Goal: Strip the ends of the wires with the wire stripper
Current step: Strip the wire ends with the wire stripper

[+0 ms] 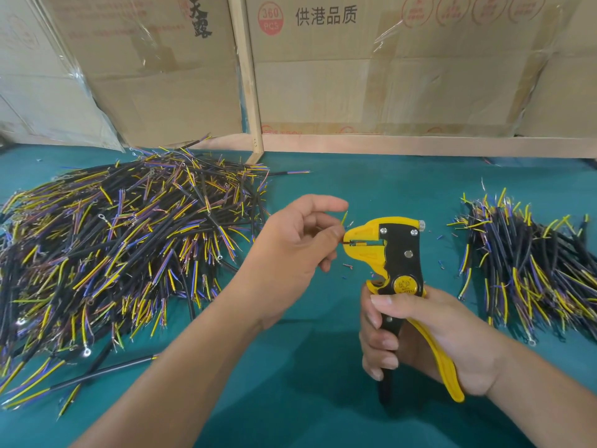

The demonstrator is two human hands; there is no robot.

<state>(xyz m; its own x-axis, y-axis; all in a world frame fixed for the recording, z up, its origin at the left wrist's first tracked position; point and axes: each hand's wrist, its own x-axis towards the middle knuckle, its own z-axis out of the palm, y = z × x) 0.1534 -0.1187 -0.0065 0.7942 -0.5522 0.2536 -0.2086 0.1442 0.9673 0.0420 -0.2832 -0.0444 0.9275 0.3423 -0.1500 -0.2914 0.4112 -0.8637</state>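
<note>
While the left hand (290, 244) pinches a wire (344, 218) at the wire stripper (392, 250) mouth and the right hand (429, 337) grips its handles, a shallow feed risks a missed strip.

Left hand (292, 250), right hand (429, 337): bare, forearms unsleeved, short unpainted nails

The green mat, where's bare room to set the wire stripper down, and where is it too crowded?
Bare green mat lies behind the wire stripper, between the big wire pile on the left and the smaller wire pile on the right. More lies near the front edge between the forearms. Both piles are crowded, and small insulation scraps dot the middle.
</note>
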